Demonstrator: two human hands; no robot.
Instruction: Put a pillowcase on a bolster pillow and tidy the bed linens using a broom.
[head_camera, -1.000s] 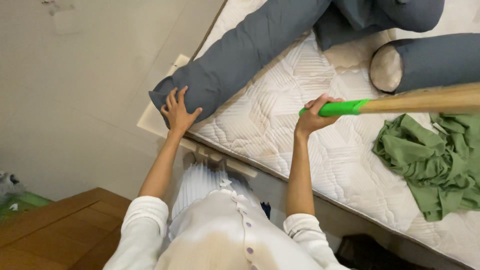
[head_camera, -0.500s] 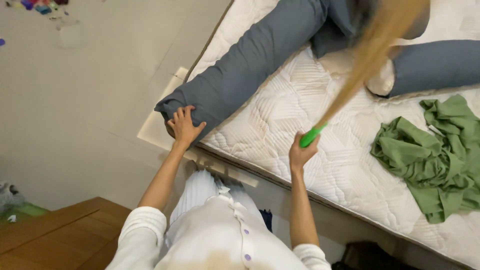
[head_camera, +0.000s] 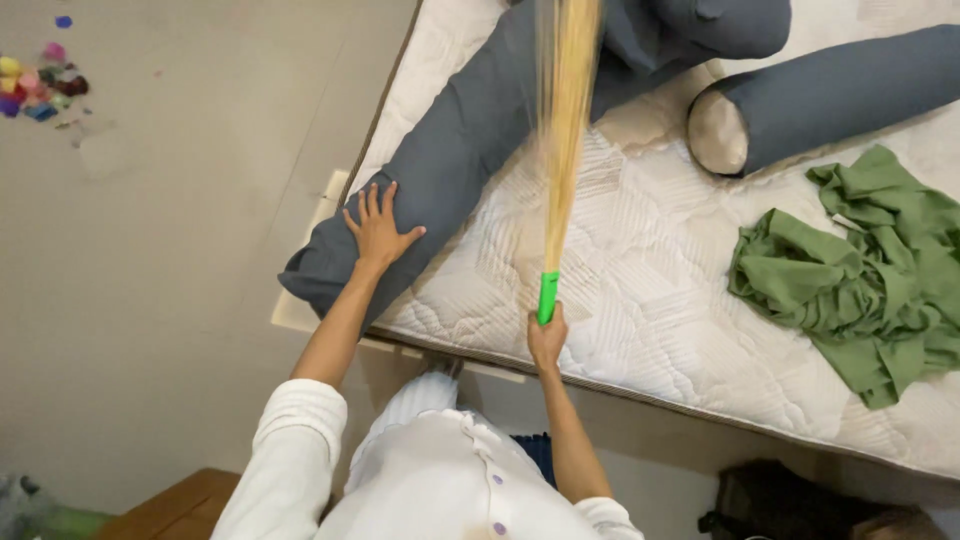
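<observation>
My right hand (head_camera: 546, 338) grips the green handle of a straw broom (head_camera: 563, 140) whose blurred bristles point away from me over the white quilted mattress (head_camera: 640, 290). My left hand (head_camera: 377, 225) lies flat, fingers spread, on a long grey-blue bolster pillow (head_camera: 450, 160) that runs along the mattress's left edge. A second grey-blue bolster (head_camera: 830, 90) lies at the far right, its pale end facing me.
A crumpled green cloth (head_camera: 850, 270) lies on the right of the mattress. Another grey-blue pillow (head_camera: 700, 25) sits at the top. Small colourful bits (head_camera: 40, 85) are scattered on the beige floor at the far left. A wooden surface (head_camera: 170, 510) shows at the bottom left.
The broom has swung from pointing right across the mattress to pointing straight away from me. My left hand stays on the bolster.
</observation>
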